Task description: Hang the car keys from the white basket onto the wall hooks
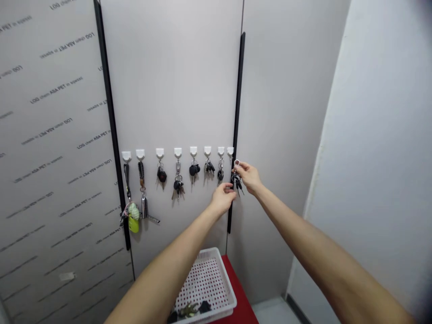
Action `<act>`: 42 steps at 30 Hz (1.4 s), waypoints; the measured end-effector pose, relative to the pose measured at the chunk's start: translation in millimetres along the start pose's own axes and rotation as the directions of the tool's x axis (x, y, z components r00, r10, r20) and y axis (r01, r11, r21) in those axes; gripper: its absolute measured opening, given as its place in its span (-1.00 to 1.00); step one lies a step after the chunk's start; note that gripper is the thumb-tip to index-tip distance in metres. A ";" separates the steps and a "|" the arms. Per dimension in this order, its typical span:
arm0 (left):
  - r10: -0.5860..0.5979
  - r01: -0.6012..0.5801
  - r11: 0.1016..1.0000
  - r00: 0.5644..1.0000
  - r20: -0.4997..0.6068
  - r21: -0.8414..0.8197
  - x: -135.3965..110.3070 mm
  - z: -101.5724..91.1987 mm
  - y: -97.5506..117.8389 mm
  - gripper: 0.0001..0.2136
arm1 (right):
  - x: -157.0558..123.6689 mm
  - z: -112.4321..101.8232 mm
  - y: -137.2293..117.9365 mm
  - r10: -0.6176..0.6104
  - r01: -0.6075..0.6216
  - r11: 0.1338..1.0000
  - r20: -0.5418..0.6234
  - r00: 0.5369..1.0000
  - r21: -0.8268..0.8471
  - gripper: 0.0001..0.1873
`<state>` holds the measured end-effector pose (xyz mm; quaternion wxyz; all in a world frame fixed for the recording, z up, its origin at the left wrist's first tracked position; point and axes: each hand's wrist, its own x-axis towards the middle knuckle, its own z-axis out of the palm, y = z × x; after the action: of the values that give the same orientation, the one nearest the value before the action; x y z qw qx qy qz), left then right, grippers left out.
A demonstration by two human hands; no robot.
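My right hand point(249, 177) pinches a bunch of keys point(238, 183) by its metal ring. The keys dangle just below and right of the rightmost white hook point(230, 151), beside the black door handle. Left of them and slightly lower is my left hand point(223, 198), its fingers a little apart and holding nothing that I can see. Close above it, a key bunch with a dark fob point(220, 174) hangs from the neighbouring hook point(221, 150). Further left along the row, more bunches hang, among them keys with a black fob point(194, 169) and several black-headed keys point(209, 166).
At the far left hang a braided-strap keychain point(141, 173) and a bunch with a yellow-green tag point(133, 224). Below, a white perforated basket point(224, 281) with a few dark items stands on a red surface point(238, 288). Long black handles point(239, 90) run down the grey doors.
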<state>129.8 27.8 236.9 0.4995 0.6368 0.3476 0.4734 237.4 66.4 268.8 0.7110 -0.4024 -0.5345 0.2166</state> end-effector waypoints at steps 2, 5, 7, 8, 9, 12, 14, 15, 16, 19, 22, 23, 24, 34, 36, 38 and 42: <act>0.003 -0.003 0.999 1.000 0.004 0.036 1.2 0.9 -0.9 -0.75 | 9.5 3.2 0.6 0.004 -0.004 1.000 -0.034 0.999 0.005 -0.75; 0.000 0.000 0.998 1.000 0.003 0.070 0.7 -0.6 -4.1 -0.76 | 21.0 10.3 3.3 0.021 -0.021 1.000 -0.087 0.996 0.008 -0.82; -0.008 0.008 0.997 1.000 -0.002 0.078 0.2 -3.0 -5.1 -0.76 | 26.5 14.8 6.3 0.043 -0.042 0.999 -0.111 0.993 0.010 -0.84; -0.014 0.014 0.997 1.000 -0.005 0.079 0.0 -4.4 -5.1 -0.76 | 28.7 16.5 8.1 0.054 -0.053 0.999 -0.124 0.991 0.012 -0.83; -0.020 0.021 0.997 1.000 -0.010 0.078 -0.1 -6.0 -4.9 -0.76 | 30.4 17.9 10.0 0.065 -0.064 0.998 -0.138 0.988 0.015 -0.82; -0.033 0.034 0.997 0.999 -0.019 0.071 -0.2 -10.6 -4.4 -0.77 | 33.1 19.8 16.5 0.088 -0.090 0.996 -0.178 0.980 -0.006 -0.79; -0.042 0.043 0.997 0.999 -0.021 0.065 -0.6 -13.6 -5.7 -0.76 | 33.6 19.6 21.1 0.078 -0.096 0.992 -0.195 0.978 -0.082 -0.80; -0.049 0.050 0.997 0.999 -0.024 0.064 -0.9 -15.2 -7.0 -0.76 | 33.6 19.1 23.4 0.068 -0.094 0.988 -0.199 0.978 -0.124 -0.82; -0.058 0.059 0.996 0.998 -0.027 0.065 -1.5 -16.9 -9.0 -0.76 | 33.5 18.4 25.6 0.058 -0.091 0.983 -0.201 0.978 -0.161 -0.83; -0.087 0.089 0.994 0.996 -0.037 0.069 -4.2 -23.7 -17.0 -0.76 | 32.4 15.7 31.2 0.035 -0.084 0.971 -0.215 0.976 -0.223 -0.84; -0.117 0.120 0.991 0.992 -0.052 0.058 -8.7 -33.4 -26.7 -0.75 | 29.4 14.2 33.5 0.019 -0.078 0.961 -0.220 0.975 -0.263 -0.83; -0.127 0.130 0.990 0.990 -0.061 0.053 -10.4 -37.1 -30.0 -0.75 | 27.8 14.3 33.4 0.015 -0.076 0.958 -0.218 0.976 -0.275 -0.84; -0.137 0.140 0.989 0.988 -0.072 0.048 -12.2 -41.0 -33.4 -0.75 | 26.2 14.6 32.9 0.009 -0.075 0.952 -0.218 0.976 -0.296 -0.84; -0.248 0.240 0.969 0.948 -0.199 -0.068 -38.7 -92.7 -84.0 -0.83 | -9.6 6.0 42.6 -0.128 -0.033 0.875 -0.297 0.946 -0.483 -0.77; -0.280 0.263 0.959 0.931 -0.233 -0.105 -49.1 -104.0 -99.3 -0.84 | -31.1 6.7 58.1 -0.114 -0.026 0.893 -0.283 0.952 -0.448 -0.77; -0.315 0.285 0.947 0.912 -0.263 -0.149 -59.2 -114.1 -113.8 -0.84 | -56.9 12.4 76.7 -0.029 -0.051 0.918 -0.197 0.980 -0.394 -0.77; -0.310 0.265 0.948 0.896 -0.318 -0.178 -70.9 -133.0 -128.6 -0.82 | -104.5 39.1 102.4 0.292 -0.232 0.912 0.139 0.946 -0.337 -0.78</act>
<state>-14.7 37.0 101.7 0.5365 0.4522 0.4877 0.5194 178.4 62.2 129.4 0.5483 -0.5572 -0.5675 0.2584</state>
